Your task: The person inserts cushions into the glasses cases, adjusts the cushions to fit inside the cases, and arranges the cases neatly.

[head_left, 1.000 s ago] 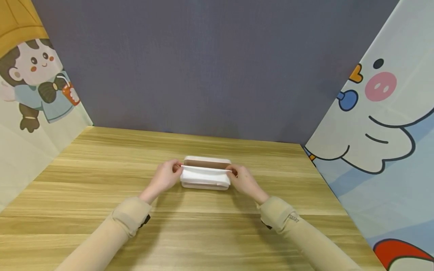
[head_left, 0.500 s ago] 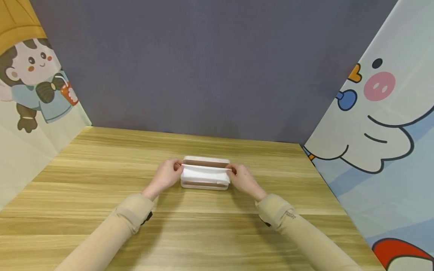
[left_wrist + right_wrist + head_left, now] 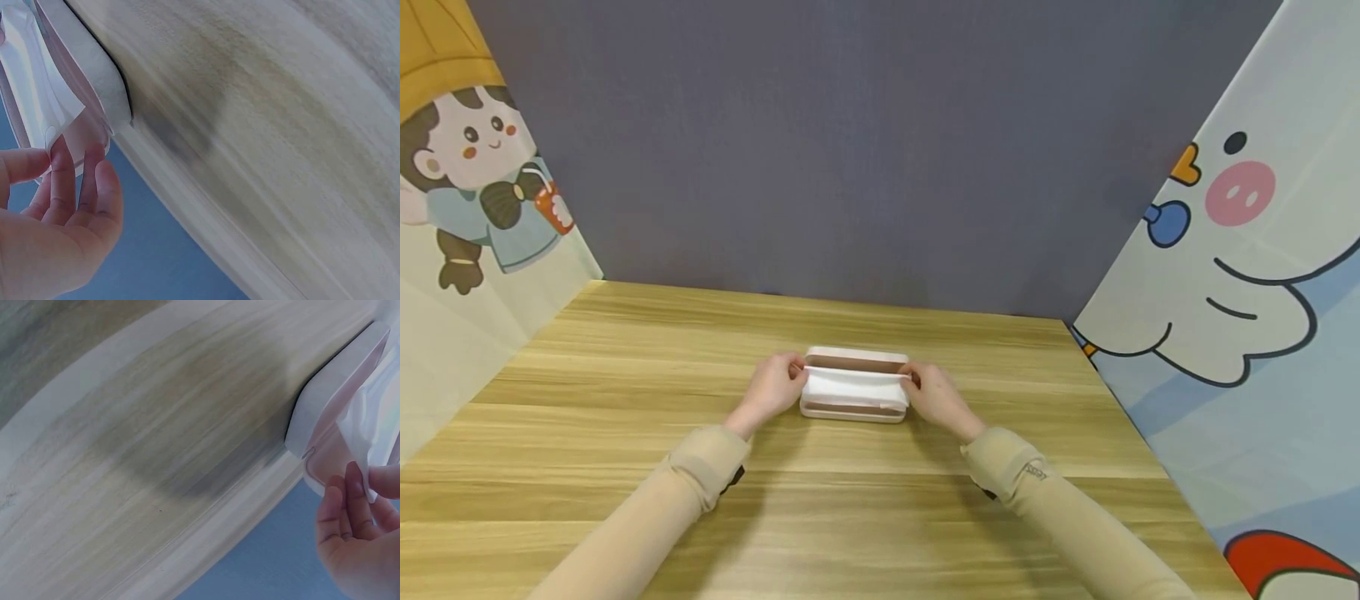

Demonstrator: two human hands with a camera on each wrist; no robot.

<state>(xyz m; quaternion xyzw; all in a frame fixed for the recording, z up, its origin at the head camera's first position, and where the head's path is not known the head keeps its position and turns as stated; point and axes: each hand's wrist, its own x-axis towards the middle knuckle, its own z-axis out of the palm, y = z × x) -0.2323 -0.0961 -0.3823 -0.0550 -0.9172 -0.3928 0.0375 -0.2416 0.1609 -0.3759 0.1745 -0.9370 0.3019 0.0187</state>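
A low, rounded white case [image 3: 854, 417] with a pinkish-brown inside lies on the table. Over its opening, a thin, soft white sheet [image 3: 854, 388] is stretched from one side to the other, leaving brown strips of the interior showing behind and in front. My left hand [image 3: 770, 386] pinches the sheet's left end between thumb and fingers. At the opposite end my right hand [image 3: 938, 398] pinches the sheet the same way. Both wrist views show a corner of the sheet between thumb and index finger, beside the case wall [image 3: 94, 59], with the other fingers curled loosely.
The wood-grain table [image 3: 865, 517] reaches back to a dark grey panel [image 3: 835, 150]. Cartoon-printed panels, one at the left [image 3: 475, 250] and one at the right [image 3: 1262, 350], flank it. Beige sleeves [image 3: 658, 492] cover both forearms.
My left hand and forearm have shifted very slightly to the right. The pinched sheet stays stretched over the case, and the right hand is nearly still.
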